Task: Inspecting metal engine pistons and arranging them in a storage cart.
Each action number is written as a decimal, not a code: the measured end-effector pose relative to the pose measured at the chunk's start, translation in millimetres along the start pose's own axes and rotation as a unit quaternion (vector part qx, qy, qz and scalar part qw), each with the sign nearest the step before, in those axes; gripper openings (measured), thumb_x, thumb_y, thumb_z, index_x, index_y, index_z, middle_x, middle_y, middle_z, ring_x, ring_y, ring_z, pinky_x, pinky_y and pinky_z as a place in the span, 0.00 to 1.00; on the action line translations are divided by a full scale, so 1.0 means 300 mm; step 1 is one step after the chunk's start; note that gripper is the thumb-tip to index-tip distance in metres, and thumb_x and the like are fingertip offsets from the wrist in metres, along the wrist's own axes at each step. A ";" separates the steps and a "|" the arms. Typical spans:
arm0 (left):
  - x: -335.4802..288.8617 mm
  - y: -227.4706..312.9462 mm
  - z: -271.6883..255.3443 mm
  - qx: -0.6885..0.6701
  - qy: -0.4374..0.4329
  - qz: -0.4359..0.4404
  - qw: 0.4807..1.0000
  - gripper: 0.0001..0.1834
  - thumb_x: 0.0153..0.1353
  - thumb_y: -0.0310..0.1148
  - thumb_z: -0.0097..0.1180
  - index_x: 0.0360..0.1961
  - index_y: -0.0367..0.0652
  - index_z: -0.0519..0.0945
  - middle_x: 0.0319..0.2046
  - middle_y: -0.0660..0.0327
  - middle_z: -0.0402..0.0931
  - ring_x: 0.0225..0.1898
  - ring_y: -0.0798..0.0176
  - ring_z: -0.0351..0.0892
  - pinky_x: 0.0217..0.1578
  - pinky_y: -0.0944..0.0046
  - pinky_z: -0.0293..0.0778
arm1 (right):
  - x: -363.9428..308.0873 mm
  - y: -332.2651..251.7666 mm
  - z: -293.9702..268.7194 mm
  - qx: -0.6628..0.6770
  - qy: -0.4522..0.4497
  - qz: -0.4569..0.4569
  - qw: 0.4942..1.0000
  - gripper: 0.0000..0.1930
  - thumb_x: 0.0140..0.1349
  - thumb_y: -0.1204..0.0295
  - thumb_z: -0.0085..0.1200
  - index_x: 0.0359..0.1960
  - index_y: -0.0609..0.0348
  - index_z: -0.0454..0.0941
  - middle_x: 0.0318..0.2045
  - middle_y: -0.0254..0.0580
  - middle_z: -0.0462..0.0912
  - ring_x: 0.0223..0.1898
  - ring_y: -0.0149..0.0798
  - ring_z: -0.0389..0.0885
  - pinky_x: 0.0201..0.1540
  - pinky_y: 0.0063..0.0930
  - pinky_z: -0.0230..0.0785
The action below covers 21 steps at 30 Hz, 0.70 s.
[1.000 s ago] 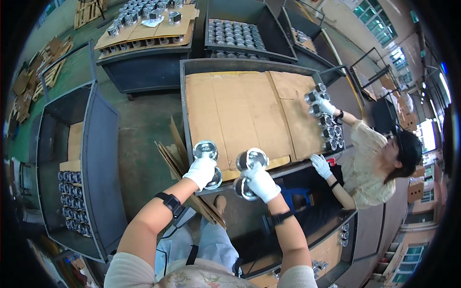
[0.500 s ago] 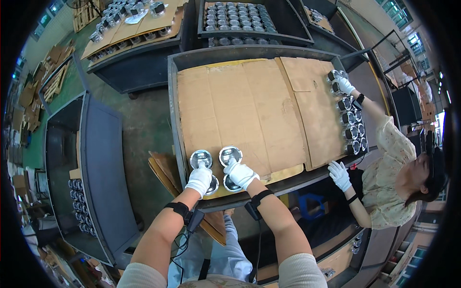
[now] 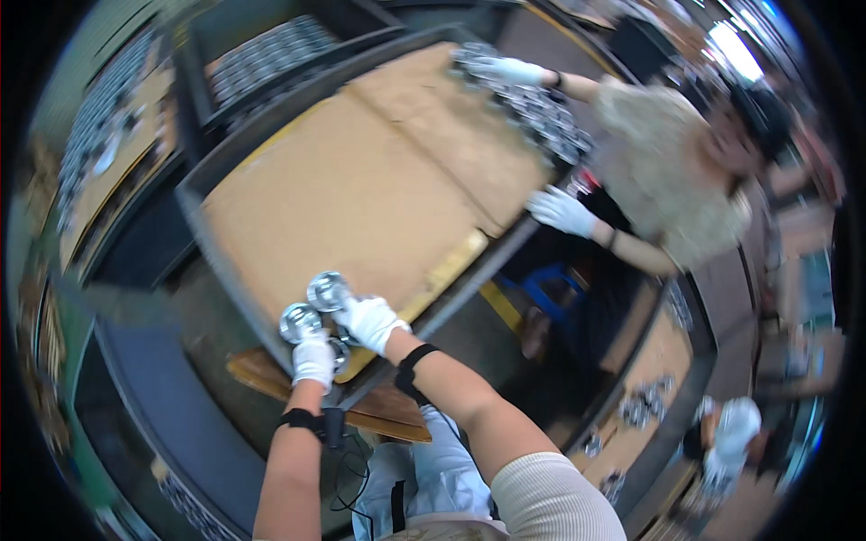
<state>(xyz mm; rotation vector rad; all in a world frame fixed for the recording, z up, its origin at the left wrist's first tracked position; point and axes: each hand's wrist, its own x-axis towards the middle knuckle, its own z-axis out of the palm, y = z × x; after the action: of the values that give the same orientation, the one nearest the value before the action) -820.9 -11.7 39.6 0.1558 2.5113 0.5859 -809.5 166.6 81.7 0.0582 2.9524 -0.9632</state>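
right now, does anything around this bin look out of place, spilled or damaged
Nothing looks spilled or damaged, though motion blur hides detail. Slightly untidy: loose brown cardboard by the near corner of the metal bin, outside it, while other sheets lie flat inside.

- The left hand (image 3: pixel 313 361) and right hand (image 3: pixel 370 322) had lots of room ahead, over the flat brown cardboard (image 3: pixel 334 198).
- Round metal pieces (image 3: pixel 327 290) by them left hardly a gap between.
- A grey metal rim (image 3: pixel 492 261) stood along the left and near sides.
- Shiny parts (image 3: pixel 541 117) and another person's hand (image 3: pixel 507 69) blocked the far right edge.
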 end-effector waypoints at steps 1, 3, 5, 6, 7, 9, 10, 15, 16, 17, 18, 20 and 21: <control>-0.019 0.071 -0.035 0.083 -0.028 0.027 0.996 0.17 0.59 0.36 0.45 0.48 0.46 0.76 0.43 0.46 0.76 0.42 0.45 0.77 0.45 0.51 0.72 | -0.055 0.012 -0.030 -0.029 0.017 -0.015 0.999 0.16 0.55 0.67 0.50 0.46 0.58 0.72 0.36 0.54 0.80 0.31 0.54 0.80 0.35 0.45 0.74; -0.035 0.080 -0.082 0.174 -0.018 0.073 0.982 0.20 0.57 0.33 0.49 0.53 0.48 0.74 0.51 0.49 0.72 0.47 0.45 0.75 0.48 0.53 0.72 | -0.203 -0.055 -0.133 -0.025 0.080 -0.030 0.996 0.14 0.52 0.72 0.51 0.41 0.58 0.74 0.43 0.56 0.77 0.33 0.53 0.80 0.34 0.42 0.75; -0.036 0.034 -0.092 0.212 0.030 0.114 0.970 0.23 0.57 0.35 0.51 0.56 0.50 0.71 0.57 0.51 0.67 0.50 0.46 0.74 0.49 0.53 0.71 | -0.386 -0.132 -0.234 0.019 0.144 0.003 0.989 0.11 0.50 0.74 0.52 0.37 0.59 0.75 0.42 0.56 0.76 0.34 0.53 0.80 0.34 0.41 0.75; -0.071 0.073 -0.097 0.247 0.047 0.134 0.959 0.24 0.57 0.36 0.52 0.57 0.50 0.70 0.59 0.51 0.64 0.51 0.46 0.73 0.50 0.52 0.71 | -0.499 -0.149 -0.240 0.042 0.156 0.038 0.986 0.09 0.50 0.73 0.52 0.35 0.58 0.76 0.40 0.55 0.76 0.34 0.53 0.80 0.34 0.42 0.75; -0.158 0.161 -0.109 0.214 0.059 0.135 0.966 0.25 0.57 0.36 0.53 0.58 0.48 0.69 0.60 0.49 0.63 0.55 0.46 0.70 0.52 0.52 0.69 | -0.617 -0.160 -0.226 0.074 0.218 0.057 0.971 0.07 0.51 0.74 0.52 0.33 0.57 0.77 0.40 0.53 0.76 0.35 0.51 0.80 0.35 0.41 0.75; -0.248 0.185 -0.112 0.212 0.132 0.195 0.948 0.29 0.56 0.34 0.55 0.60 0.43 0.65 0.62 0.48 0.59 0.60 0.45 0.63 0.57 0.52 0.65 | -0.819 -0.234 -0.266 0.158 0.238 0.080 0.955 0.07 0.54 0.72 0.51 0.33 0.57 0.79 0.37 0.49 0.78 0.37 0.50 0.80 0.39 0.40 0.74; -0.258 0.149 -0.105 0.236 0.187 0.262 0.917 0.31 0.55 0.31 0.55 0.62 0.41 0.63 0.64 0.48 0.55 0.62 0.44 0.60 0.60 0.52 0.62 | -0.913 -0.265 -0.274 0.195 0.247 0.105 0.944 0.08 0.56 0.71 0.50 0.32 0.58 0.80 0.34 0.47 0.78 0.36 0.50 0.79 0.40 0.41 0.73; -0.494 0.193 0.045 0.185 0.211 0.420 0.863 0.29 0.53 0.25 0.55 0.58 0.34 0.65 0.60 0.38 0.57 0.62 0.38 0.59 0.61 0.50 0.59 | -1.334 -0.297 -0.266 0.278 0.277 0.276 0.877 0.11 0.57 0.68 0.48 0.36 0.57 0.81 0.36 0.46 0.81 0.41 0.47 0.79 0.47 0.38 0.71; -0.550 0.204 0.091 0.196 0.195 0.443 0.853 0.29 0.53 0.25 0.54 0.58 0.35 0.65 0.61 0.38 0.56 0.62 0.38 0.58 0.61 0.50 0.59 | -1.407 -0.281 -0.253 0.288 0.287 0.295 0.865 0.11 0.57 0.68 0.48 0.36 0.57 0.81 0.36 0.46 0.81 0.41 0.47 0.79 0.47 0.38 0.71; -0.614 0.223 0.146 0.192 0.168 0.457 0.852 0.30 0.53 0.25 0.55 0.58 0.36 0.65 0.61 0.39 0.56 0.62 0.38 0.59 0.61 0.50 0.60 | -1.477 -0.255 -0.246 0.266 0.304 0.312 0.860 0.11 0.57 0.67 0.48 0.35 0.55 0.81 0.36 0.45 0.81 0.42 0.47 0.79 0.47 0.37 0.71; -0.696 0.252 0.205 0.188 0.141 0.472 0.850 0.30 0.52 0.26 0.55 0.59 0.36 0.64 0.61 0.39 0.55 0.62 0.38 0.59 0.61 0.50 0.60 | -1.551 -0.226 -0.241 0.218 0.323 0.329 0.860 0.10 0.57 0.67 0.48 0.35 0.54 0.81 0.36 0.45 0.82 0.40 0.47 0.80 0.46 0.38 0.72; -0.823 0.293 0.310 0.159 0.048 0.475 0.864 0.30 0.52 0.27 0.56 0.58 0.38 0.65 0.61 0.39 0.55 0.61 0.39 0.60 0.59 0.50 0.62 | -1.697 -0.159 -0.267 0.115 0.320 0.383 0.859 0.10 0.57 0.66 0.48 0.34 0.51 0.81 0.34 0.45 0.82 0.37 0.47 0.80 0.43 0.39 0.73; -0.887 0.318 0.370 0.155 0.006 0.477 0.865 0.30 0.52 0.27 0.56 0.58 0.39 0.65 0.62 0.40 0.54 0.60 0.38 0.61 0.58 0.51 0.64 | -1.781 -0.116 -0.286 0.100 0.343 0.408 0.841 0.10 0.56 0.66 0.48 0.34 0.51 0.81 0.33 0.45 0.82 0.37 0.48 0.80 0.42 0.40 0.73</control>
<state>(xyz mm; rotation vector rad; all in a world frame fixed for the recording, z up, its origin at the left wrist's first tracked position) -538.0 54.8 128.2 1.5715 2.3857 0.5136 -279.5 176.1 195.8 1.8287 2.7420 -1.2248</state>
